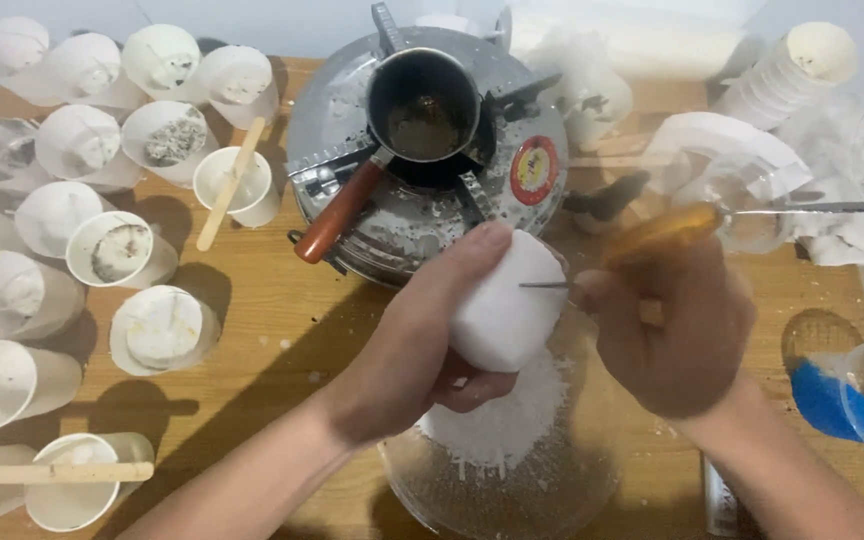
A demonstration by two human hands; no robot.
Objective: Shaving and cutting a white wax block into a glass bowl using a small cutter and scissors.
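My left hand (412,350) grips a white block of wax (504,300) and holds it up over a clear glass bowl (562,490). My right hand (677,330) holds a pair of scissors with orange handles (657,232); one thin blade tip touches the right face of the block. White shavings (507,420) lie heaped in the bowl under the block.
A round metal stove (352,130) stands at the back with a small dark pot (422,105) with a reddish wooden handle on it. Several white paper cups (157,325) crowd the left side, some with wooden sticks. A cup stack (787,75) and a blue-filled cup (852,400) sit right.
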